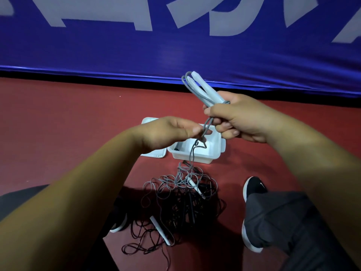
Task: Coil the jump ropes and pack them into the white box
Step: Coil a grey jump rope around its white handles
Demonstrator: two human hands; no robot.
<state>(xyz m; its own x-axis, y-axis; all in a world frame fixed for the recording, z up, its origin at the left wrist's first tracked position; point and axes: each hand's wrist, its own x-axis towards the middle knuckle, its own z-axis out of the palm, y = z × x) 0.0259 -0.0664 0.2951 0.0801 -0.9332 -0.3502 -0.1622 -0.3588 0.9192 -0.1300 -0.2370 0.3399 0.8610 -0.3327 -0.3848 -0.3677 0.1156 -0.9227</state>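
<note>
My right hand (236,118) grips a grey jump rope (197,87) by its two pale handles and a few loops of cord, held up above the white box (205,155). Just left of it, my left hand (173,132) pinches the same grey cord where it hangs down. From there the cord drops into a tangled pile of ropes (181,194) on the red floor, grey cords on top and dark ones beneath. A loose pale handle (162,231) lies in the pile. The box stands open, with something dark inside at its left end.
The box's lid (150,122) lies left of the box, mostly behind my left hand. A blue banner with white lettering (175,45) runs across the back. My black shoes (254,190) and grey trouser leg flank the pile on the red floor.
</note>
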